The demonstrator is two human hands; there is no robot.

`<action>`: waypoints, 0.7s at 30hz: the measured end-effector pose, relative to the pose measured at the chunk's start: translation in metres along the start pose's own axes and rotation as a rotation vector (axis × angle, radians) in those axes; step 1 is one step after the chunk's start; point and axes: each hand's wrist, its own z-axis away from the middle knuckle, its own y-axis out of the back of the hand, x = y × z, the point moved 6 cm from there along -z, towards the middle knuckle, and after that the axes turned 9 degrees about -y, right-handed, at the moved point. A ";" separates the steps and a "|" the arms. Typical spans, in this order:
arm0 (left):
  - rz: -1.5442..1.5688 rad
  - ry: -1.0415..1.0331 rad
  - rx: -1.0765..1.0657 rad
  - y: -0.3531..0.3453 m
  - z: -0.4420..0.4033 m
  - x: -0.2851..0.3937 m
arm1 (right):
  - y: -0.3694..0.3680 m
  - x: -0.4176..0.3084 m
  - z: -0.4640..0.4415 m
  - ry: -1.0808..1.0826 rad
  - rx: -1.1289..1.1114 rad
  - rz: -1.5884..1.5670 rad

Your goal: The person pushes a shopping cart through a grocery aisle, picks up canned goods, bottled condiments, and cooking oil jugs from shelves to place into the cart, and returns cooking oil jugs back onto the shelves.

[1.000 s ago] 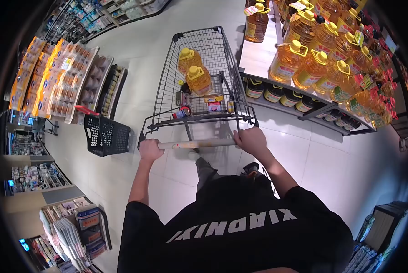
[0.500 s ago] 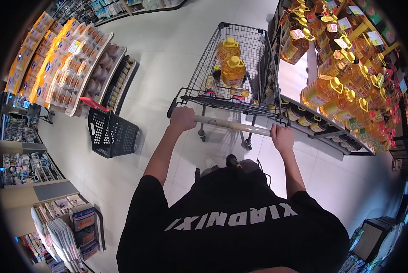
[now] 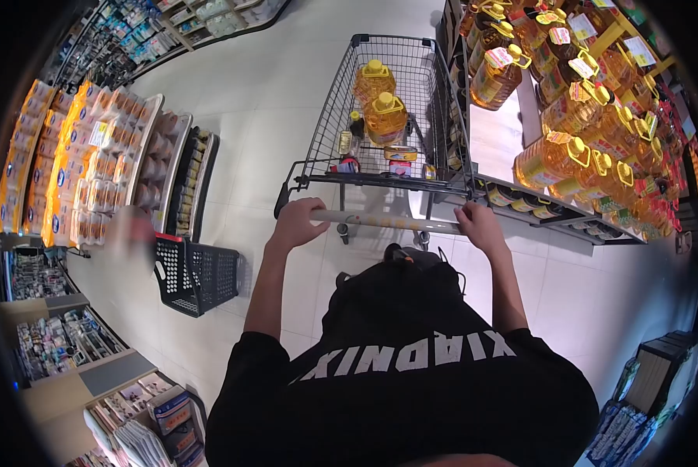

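My left hand [image 3: 297, 222] is closed around the left end of the shopping cart handle [image 3: 388, 222]. At the right end, my right hand [image 3: 479, 224] grips the same bar. Ahead of both hands is the wire shopping cart [image 3: 427, 70]. Two big jugs of golden oil with yellow caps stand in it, a rear jug [image 3: 375, 82] and a front jug [image 3: 385, 121]. Beside them are a dark bottle [image 3: 356, 127], a yellow tin [image 3: 400, 153] and a small red package [image 3: 399, 168].
Close on the cart's right is a display of oil jugs [image 3: 547, 161]. To the left, a black shopping basket [image 3: 201, 272] is on the pale floor [image 3: 263, 117], in front of a packaged-goods stand [image 3: 104, 159]. A blurred patch [image 3: 133, 233] hides part of that stand's near end.
The cart appears slightly further left in view, and the stand and basket at left sit lower. Both hands stay on the handle; my left hand's fingers look a little looser.
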 end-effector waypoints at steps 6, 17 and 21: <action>0.483 -0.021 0.299 0.034 -0.077 -0.013 | -0.010 -0.025 -0.104 0.087 0.015 -0.165; 0.017 -0.169 0.002 -0.089 -0.376 -0.060 | -0.098 -0.105 -0.334 0.182 0.019 0.206; -0.012 -0.126 -0.172 -0.113 -0.395 -0.066 | -0.114 -0.105 -0.352 0.044 -0.204 0.241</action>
